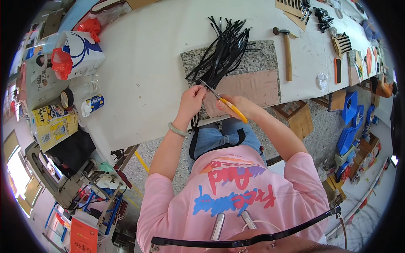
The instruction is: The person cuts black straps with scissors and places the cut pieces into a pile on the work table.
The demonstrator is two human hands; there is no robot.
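Note:
A pair of scissors with yellow handles is in my right hand, fingers wrapped round the grips. Its blades point up and left, close to the fingertips of my left hand. Those left fingers are pinched on a black strap whose end hangs down past the table's front edge. A loose bundle of thin, shiny black straps fans out just beyond both hands. Under it lies a speckled stone slab, its near part covered by a pinkish-brown sheet. Whether the blades touch a strap, I cannot tell.
Right of the slab lies a hammer with a wooden handle. Punch tools in a holder stand farther right. At the left are a clear jar, a blue can and bags. A wooden stool sits below the table edge.

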